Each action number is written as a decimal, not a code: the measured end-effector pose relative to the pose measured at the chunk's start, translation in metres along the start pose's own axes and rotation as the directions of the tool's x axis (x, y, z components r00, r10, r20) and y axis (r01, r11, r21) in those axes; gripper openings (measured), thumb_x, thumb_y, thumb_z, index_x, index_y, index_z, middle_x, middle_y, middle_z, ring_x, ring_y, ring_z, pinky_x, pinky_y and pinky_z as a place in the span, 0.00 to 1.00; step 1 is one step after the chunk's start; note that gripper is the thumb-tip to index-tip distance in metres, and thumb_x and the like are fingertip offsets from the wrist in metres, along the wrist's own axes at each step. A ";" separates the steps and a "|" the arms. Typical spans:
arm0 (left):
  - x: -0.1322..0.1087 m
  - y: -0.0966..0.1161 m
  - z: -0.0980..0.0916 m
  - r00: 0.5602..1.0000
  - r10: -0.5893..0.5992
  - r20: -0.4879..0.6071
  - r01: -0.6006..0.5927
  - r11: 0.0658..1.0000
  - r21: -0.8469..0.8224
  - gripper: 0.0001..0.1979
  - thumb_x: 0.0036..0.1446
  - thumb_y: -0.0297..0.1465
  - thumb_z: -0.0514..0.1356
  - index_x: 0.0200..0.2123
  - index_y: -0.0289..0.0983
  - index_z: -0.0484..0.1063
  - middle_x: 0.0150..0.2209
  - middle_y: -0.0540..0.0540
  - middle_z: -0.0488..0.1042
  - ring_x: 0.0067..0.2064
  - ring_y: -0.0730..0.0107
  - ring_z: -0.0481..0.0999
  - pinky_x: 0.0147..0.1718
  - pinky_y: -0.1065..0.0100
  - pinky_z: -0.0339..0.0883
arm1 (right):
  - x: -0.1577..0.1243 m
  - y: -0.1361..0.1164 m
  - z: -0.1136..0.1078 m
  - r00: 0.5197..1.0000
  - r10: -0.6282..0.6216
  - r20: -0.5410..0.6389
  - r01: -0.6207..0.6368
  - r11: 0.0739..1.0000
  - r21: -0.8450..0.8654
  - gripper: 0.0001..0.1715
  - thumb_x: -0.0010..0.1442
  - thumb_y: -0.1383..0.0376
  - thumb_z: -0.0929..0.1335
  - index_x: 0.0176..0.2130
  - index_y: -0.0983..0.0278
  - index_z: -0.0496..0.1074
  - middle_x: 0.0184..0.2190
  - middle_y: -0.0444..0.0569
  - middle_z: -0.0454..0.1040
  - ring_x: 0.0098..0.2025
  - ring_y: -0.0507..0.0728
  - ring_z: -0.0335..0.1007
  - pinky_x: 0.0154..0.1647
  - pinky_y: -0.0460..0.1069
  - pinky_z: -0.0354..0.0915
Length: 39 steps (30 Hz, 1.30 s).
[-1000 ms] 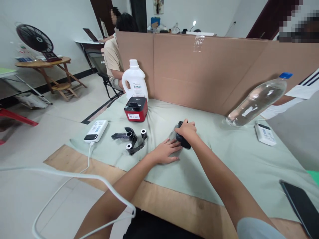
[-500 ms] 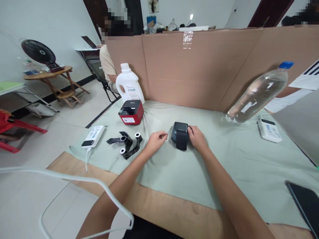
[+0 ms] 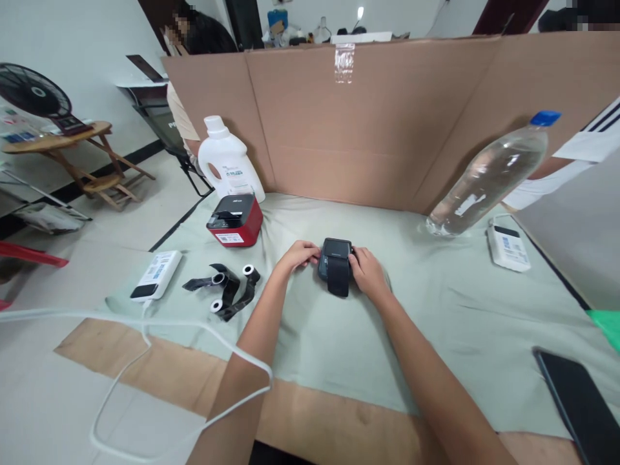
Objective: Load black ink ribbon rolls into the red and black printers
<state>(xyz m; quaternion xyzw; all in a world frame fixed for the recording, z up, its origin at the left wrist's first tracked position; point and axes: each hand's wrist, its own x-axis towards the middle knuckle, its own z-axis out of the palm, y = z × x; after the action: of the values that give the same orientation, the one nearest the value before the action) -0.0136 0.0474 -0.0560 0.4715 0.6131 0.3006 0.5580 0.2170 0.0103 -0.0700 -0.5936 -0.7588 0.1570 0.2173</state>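
A small dark device with a black strap (image 3: 335, 268) lies on the pale green cloth (image 3: 436, 323) in the middle of the table. My left hand (image 3: 296, 255) grips its left side with curled fingers. My right hand (image 3: 369, 274) holds its right side, fingers bent against it. Both hands touch the device from opposite sides. To the left lie black ribbon rolls (image 3: 227, 292) and a white power bank (image 3: 155, 274).
A red and black label printer (image 3: 235, 221) and a white detergent bottle (image 3: 227, 158) stand at the back left. A clear water bottle (image 3: 489, 174) leans at the right, near a white device (image 3: 507, 247). A cardboard wall (image 3: 387, 123) closes the back. A black phone (image 3: 576, 403) lies front right. A white cable (image 3: 145, 361) loops at the left.
My right hand came off the top of the device to its right side. My left hand lifted from the cloth and closed on the device's left side. The view shifted left.
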 end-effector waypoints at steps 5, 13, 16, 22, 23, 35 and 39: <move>-0.003 0.000 0.002 1.000 -0.003 -0.015 0.003 0.999 0.036 0.10 0.57 0.31 0.66 0.26 0.34 0.71 0.26 0.45 0.77 0.25 0.77 0.75 0.18 0.76 0.49 | 0.000 0.002 -0.001 1.000 -0.017 0.022 0.016 1.000 0.021 0.30 0.74 0.55 0.52 0.63 0.64 0.66 0.58 0.56 0.73 0.62 0.62 0.66 0.65 0.54 0.58; -0.006 0.004 0.011 0.998 0.024 -0.063 -0.018 0.996 0.093 0.12 0.58 0.27 0.62 0.23 0.36 0.67 0.20 0.50 0.71 0.23 0.77 0.71 0.18 0.76 0.46 | 0.001 0.009 0.004 0.998 -0.050 0.036 0.049 0.999 0.014 0.31 0.74 0.54 0.51 0.65 0.64 0.63 0.61 0.56 0.70 0.64 0.62 0.64 0.65 0.56 0.58; -0.004 0.002 0.012 0.996 0.035 -0.078 -0.026 0.993 0.119 0.11 0.58 0.26 0.61 0.23 0.36 0.67 0.18 0.51 0.70 0.22 0.77 0.69 0.19 0.76 0.49 | 0.001 0.011 0.006 0.998 -0.047 0.044 0.047 0.999 0.015 0.32 0.74 0.54 0.51 0.66 0.64 0.63 0.61 0.57 0.70 0.63 0.63 0.64 0.65 0.57 0.58; -0.002 -0.002 0.012 0.995 0.042 -0.089 -0.029 0.989 0.142 0.11 0.58 0.26 0.61 0.24 0.37 0.67 0.17 0.51 0.70 0.22 0.75 0.68 0.20 0.75 0.50 | 0.002 0.012 0.007 0.997 -0.035 0.066 0.034 0.999 0.008 0.33 0.74 0.53 0.51 0.67 0.64 0.62 0.61 0.57 0.71 0.63 0.64 0.64 0.64 0.58 0.58; -0.001 -0.003 0.012 0.996 0.039 -0.085 -0.026 0.990 0.141 0.11 0.58 0.27 0.62 0.24 0.37 0.67 0.17 0.51 0.70 0.22 0.75 0.68 0.20 0.75 0.50 | 0.002 0.012 0.008 0.997 -0.030 0.071 0.030 1.000 0.002 0.33 0.74 0.53 0.51 0.67 0.63 0.62 0.61 0.56 0.71 0.63 0.64 0.64 0.64 0.58 0.58; -0.005 -0.004 -0.002 0.999 0.026 0.046 -0.028 0.999 0.033 0.08 0.59 0.31 0.64 0.28 0.35 0.72 0.22 0.49 0.73 0.22 0.79 0.69 0.19 0.77 0.52 | 0.001 0.013 0.010 0.997 -0.031 0.075 0.034 0.999 -0.035 0.34 0.74 0.53 0.51 0.68 0.65 0.61 0.61 0.58 0.70 0.63 0.65 0.63 0.64 0.59 0.58; -0.008 -0.005 -0.007 0.994 0.093 0.062 -0.092 0.996 -0.022 0.07 0.58 0.31 0.65 0.39 0.34 0.77 0.29 0.48 0.76 0.28 0.76 0.75 0.19 0.78 0.54 | 0.000 0.013 0.010 0.997 -0.033 0.072 0.036 0.998 -0.046 0.34 0.74 0.54 0.51 0.69 0.66 0.60 0.62 0.58 0.69 0.63 0.65 0.63 0.64 0.59 0.58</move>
<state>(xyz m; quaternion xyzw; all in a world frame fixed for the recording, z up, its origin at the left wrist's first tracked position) -0.0221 0.0392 -0.0562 0.5034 0.5698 0.3170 0.5669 0.2224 0.0139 -0.0849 -0.5794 -0.7797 0.1563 0.1787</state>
